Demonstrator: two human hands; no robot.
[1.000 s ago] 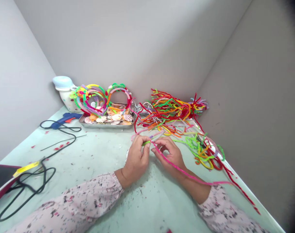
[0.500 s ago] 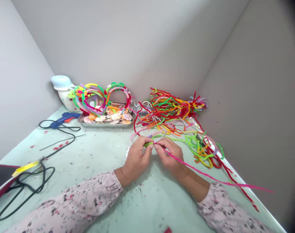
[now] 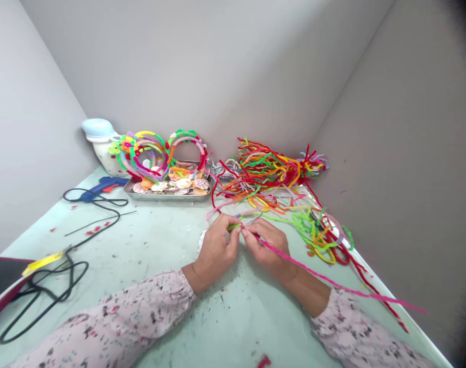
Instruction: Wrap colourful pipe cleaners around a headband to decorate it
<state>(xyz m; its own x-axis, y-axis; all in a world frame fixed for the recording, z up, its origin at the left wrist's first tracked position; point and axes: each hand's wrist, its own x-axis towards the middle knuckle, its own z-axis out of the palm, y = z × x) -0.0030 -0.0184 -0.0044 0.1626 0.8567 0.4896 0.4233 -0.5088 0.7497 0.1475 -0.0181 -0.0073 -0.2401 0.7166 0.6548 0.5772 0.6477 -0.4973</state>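
Observation:
Near the middle of the table, my left hand (image 3: 219, 248) is closed, thumb and fingers pinching a green fuzzy stem (image 3: 235, 226). Fingertip to fingertip with it, my right hand (image 3: 269, 249) pinches a long pink fuzzy stem (image 3: 317, 275) where it meets the green one. The pink stem's free end trails over my right forearm to the right edge of the table. Most of the green piece is hidden by my left fingers.
A metal tray (image 3: 167, 197) of shells and colourful headbands (image 3: 186, 138) stands behind. Many fuzzy stems (image 3: 271, 168) lie back right. At left are a blue glue gun (image 3: 92, 190), black cable (image 3: 79, 243) and white container (image 3: 103, 151).
The trailing end of the pink stem has shifted slightly down and left. Both hands keep their pinch in nearly the same place.

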